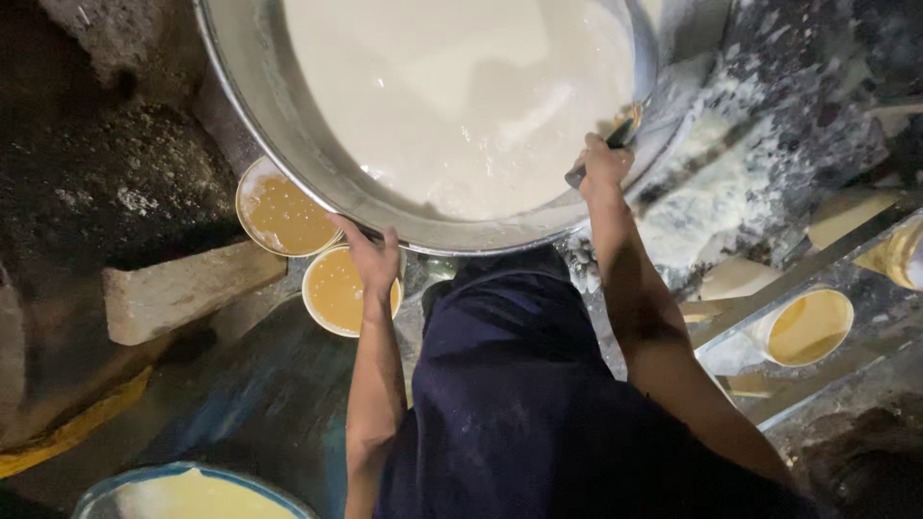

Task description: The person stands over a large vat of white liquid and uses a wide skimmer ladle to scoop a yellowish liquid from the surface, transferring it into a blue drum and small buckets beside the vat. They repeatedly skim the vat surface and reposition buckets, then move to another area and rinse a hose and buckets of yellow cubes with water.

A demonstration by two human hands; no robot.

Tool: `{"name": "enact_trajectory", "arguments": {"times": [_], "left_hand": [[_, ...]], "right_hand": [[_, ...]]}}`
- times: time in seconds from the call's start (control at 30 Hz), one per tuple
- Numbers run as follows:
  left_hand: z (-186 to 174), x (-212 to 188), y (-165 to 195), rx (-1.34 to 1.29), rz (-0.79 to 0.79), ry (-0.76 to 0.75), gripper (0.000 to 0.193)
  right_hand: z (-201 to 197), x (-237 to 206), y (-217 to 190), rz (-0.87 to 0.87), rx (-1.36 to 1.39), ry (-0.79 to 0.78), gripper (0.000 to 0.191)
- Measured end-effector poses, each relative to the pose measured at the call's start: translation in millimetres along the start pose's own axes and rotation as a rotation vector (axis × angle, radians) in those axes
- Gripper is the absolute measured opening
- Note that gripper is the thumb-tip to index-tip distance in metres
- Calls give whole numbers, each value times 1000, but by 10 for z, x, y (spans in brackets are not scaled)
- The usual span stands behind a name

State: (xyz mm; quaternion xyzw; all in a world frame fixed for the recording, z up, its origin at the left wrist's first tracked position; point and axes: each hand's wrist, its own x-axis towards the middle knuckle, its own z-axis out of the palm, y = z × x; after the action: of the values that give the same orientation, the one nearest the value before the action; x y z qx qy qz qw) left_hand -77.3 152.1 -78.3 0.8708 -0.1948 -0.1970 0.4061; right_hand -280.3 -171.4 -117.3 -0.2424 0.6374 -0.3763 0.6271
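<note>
A large metal pot filled with creamy white liquid takes up the top of the head view. My left hand reaches forward and rests against the pot's lower outer wall, just above a small white cup of yellow liquid. My right hand grips the dark handle of a ladle at the pot's right rim; the ladle's bowl sits at the rim edge. My dark blue garment fills the lower middle.
A second cup of yellow liquid sits left of the first, under the pot's edge. Another such cup stands at the right beside metal bars. A pale brick lies at left. A blue-rimmed bowl shows at the bottom left.
</note>
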Motion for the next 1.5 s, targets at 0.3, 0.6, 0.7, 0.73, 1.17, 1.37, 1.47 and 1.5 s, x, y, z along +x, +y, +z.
{"name": "enact_trajectory", "arguments": {"times": [0.3, 0.6, 0.7, 0.73, 1.17, 1.37, 1.47, 1.5], "left_hand": [[74, 35, -8, 182, -106, 3, 114], [145, 95, -266, 154, -43, -10, 111], [155, 97, -302, 15, -102, -8, 110], [159, 98, -307, 18, -108, 0, 110], [150, 50, -390, -83, -297, 19, 111], [165, 52, -431, -95, -190, 64, 110], [161, 74, -431, -86, -179, 72, 109], [158, 81, -426, -93, -184, 73, 109]], "right_hand": [[-200, 205, 445, 408, 94, 63, 20], [-49, 244, 701, 518, 26, 71, 24], [85, 275, 762, 557, 15, 6, 20], [129, 278, 781, 576, 15, -19, 18], [1105, 375, 1074, 484, -331, -201, 21], [1687, 389, 1110, 249, -565, -348, 31], [1904, 415, 1204, 180, -661, -421, 37], [1958, 428, 1243, 135, -724, -459, 39]]}}
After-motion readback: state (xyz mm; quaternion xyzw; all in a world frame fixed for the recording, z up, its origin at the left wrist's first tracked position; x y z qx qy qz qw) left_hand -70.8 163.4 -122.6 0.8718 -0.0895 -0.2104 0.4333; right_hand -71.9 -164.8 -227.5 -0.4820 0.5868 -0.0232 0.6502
